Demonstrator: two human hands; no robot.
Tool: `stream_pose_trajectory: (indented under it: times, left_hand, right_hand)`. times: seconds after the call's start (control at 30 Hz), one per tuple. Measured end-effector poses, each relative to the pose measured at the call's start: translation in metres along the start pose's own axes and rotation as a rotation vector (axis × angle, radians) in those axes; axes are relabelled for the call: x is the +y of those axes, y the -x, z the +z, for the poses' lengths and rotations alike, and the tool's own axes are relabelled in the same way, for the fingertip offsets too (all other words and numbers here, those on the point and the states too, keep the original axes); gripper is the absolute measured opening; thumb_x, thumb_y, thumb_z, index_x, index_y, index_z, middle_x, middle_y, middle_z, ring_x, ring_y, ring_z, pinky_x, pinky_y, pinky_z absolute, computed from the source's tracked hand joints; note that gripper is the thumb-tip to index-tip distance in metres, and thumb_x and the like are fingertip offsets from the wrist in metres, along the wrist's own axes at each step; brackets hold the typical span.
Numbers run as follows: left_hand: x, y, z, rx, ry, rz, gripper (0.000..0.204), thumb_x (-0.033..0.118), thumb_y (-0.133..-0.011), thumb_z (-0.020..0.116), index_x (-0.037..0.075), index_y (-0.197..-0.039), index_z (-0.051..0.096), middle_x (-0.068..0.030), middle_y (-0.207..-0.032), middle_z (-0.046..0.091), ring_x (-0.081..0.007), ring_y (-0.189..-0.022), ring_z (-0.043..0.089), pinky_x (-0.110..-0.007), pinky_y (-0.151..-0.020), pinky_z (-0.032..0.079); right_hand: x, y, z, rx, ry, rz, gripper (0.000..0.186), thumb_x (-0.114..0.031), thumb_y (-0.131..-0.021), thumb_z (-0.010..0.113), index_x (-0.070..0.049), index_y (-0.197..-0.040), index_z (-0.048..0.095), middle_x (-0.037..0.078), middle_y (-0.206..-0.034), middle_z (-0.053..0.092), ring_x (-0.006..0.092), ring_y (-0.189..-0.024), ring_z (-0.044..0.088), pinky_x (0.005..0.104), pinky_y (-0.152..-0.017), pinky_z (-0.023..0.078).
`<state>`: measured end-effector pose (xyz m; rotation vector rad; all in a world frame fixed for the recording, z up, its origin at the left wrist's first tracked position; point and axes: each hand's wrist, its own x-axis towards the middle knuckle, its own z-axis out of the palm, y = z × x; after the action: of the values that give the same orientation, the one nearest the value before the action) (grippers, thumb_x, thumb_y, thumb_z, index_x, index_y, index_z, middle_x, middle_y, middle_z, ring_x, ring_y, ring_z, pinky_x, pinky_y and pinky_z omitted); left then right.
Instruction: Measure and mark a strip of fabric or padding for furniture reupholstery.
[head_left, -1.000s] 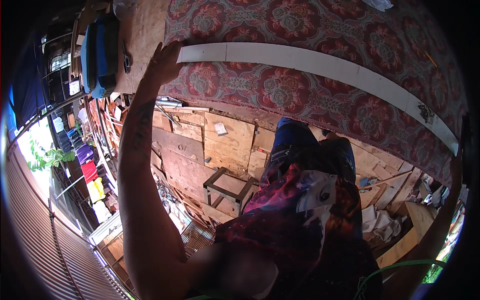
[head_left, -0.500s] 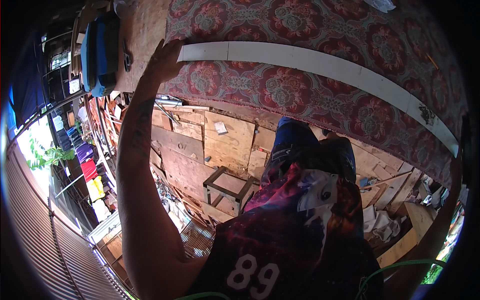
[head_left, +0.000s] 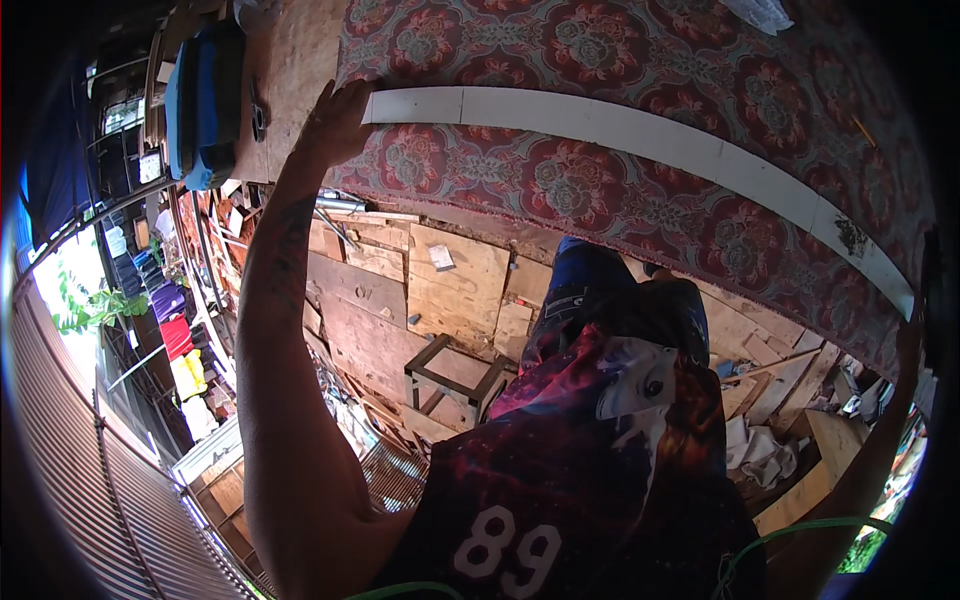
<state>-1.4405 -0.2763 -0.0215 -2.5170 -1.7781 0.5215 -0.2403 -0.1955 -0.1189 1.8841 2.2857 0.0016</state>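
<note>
A long white strip [head_left: 600, 120], flat and thin, lies across the red floral fabric [head_left: 640, 210] and looks curved in this view. A thin line crosses it near its left end, and a dark smudge marks its right part. My left hand [head_left: 340, 122] is closed at the strip's left end, its back toward me. At the far right rim my right hand [head_left: 910, 345] is at the strip's other end; it is dark there, and its fingers are mostly hidden.
Scissors [head_left: 258, 118] lie on bare wood left of the fabric, beside a blue stack [head_left: 195, 110]. A pencil-like stick [head_left: 864, 131] and clear plastic [head_left: 760, 14] rest on the fabric. Below are plywood sheets [head_left: 455, 290], a small frame stool [head_left: 455, 378] and wood scraps.
The view has shifted slightly. Both hands stay at the two ends of the white strip, and the strip still lies in the same place on the fabric.
</note>
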Motion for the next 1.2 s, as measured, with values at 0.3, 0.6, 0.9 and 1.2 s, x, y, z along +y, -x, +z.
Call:
stream_pose_trajectory:
  times: [0.3, 0.6, 0.9, 1.2]
  left_hand:
    - [-0.014, -0.006, -0.010, -0.015, 0.218, -0.060, 0.069, 0.040, -0.093, 0.071, 0.016, -0.151, 0.043, -0.0160, -0.154, 0.046, -0.0346, -0.143, 0.043, -0.058, -0.119, 0.029]
    - [-0.014, -0.053, 0.028, 0.289, 0.120, 0.265, 0.049, 0.025, -0.106, 0.045, 0.005, -0.151, 0.044, -0.0194, -0.154, 0.045, -0.0393, -0.141, 0.043, -0.053, -0.118, 0.031]
    - [-0.016, -0.055, 0.046, 0.402, 0.270, 0.289, 0.048, 0.029, -0.109, 0.038, 0.005, -0.150, 0.045, -0.0198, -0.150, 0.046, -0.0388, -0.139, 0.043, -0.055, -0.117, 0.028]
    - [-0.024, -0.065, 0.066, 0.511, 0.366, 0.325, 0.046, 0.034, -0.109, 0.040, 0.011, -0.148, 0.050, -0.0150, -0.151, 0.048, -0.0371, -0.141, 0.043, -0.057, -0.118, 0.025]
  right_hand:
    - [-0.075, 0.070, -0.051, 0.015, -0.221, 0.210, 0.043, -0.030, -0.106, 0.055, -0.002, -0.138, 0.061, 0.017, -0.136, 0.064, 0.0298, -0.125, 0.062, 0.0406, -0.102, 0.050]
    - [-0.553, 0.127, -0.174, 0.016, -2.350, 0.448, 0.037, 0.010, -0.093, 0.052, 0.013, -0.129, 0.057, 0.022, -0.131, 0.061, 0.0314, -0.122, 0.060, 0.0451, -0.111, 0.049]
    - [-0.685, 0.137, -0.239, 0.050, -2.690, 0.498, 0.047, 0.011, -0.096, 0.041, 0.008, -0.143, 0.047, 0.026, -0.144, 0.053, 0.0394, -0.137, 0.051, 0.0474, -0.119, 0.041]
    - [-0.817, 0.200, -0.226, 0.303, -2.817, 0.351, 0.042, 0.008, -0.100, 0.047, 0.008, -0.141, 0.049, 0.026, -0.141, 0.057, 0.0361, -0.135, 0.055, 0.0422, -0.117, 0.046]
